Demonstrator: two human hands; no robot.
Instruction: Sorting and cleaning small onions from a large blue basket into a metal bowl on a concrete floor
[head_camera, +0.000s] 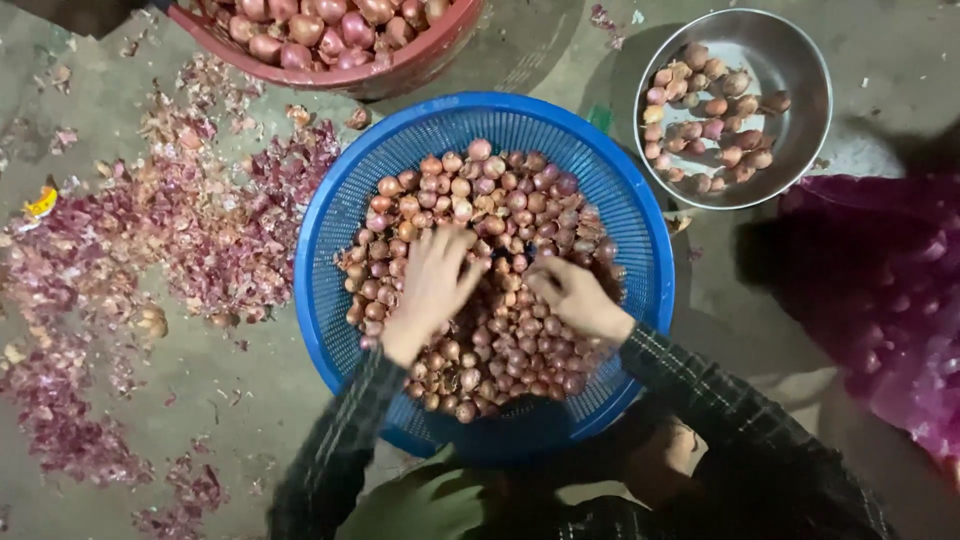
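Food-prep floor: shallot baskets (330, 260), peelings (200, 230).

On the concrete floor (230, 400) sit a blue basket (330, 230), steel bowl (800, 60), red basket (400, 70) and purple peelings (200, 220).

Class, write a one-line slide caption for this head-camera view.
Both hands, left hand and right hand, dig into shallots in a blue basket.
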